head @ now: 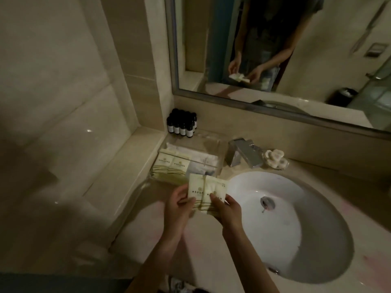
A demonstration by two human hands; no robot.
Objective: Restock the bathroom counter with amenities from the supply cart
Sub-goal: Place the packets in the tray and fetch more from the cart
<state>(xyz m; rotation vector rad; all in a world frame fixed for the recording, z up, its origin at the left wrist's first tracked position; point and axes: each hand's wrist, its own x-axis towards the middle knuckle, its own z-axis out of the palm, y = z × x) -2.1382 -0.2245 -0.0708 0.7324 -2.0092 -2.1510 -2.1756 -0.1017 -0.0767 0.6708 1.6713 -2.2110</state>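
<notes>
Over the pale surface [152, 225], just left of the white sink [296, 229] and near the clear tray [214, 166] of stocked packets [171, 166], I saw the left hand [178, 210] and right hand [227, 210], each grip pinched round a fanned bundle of cream amenity packets [206, 190].

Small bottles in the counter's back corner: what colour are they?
The small bottles are dark, near black, with white labels; the head view shows them best.
</notes>
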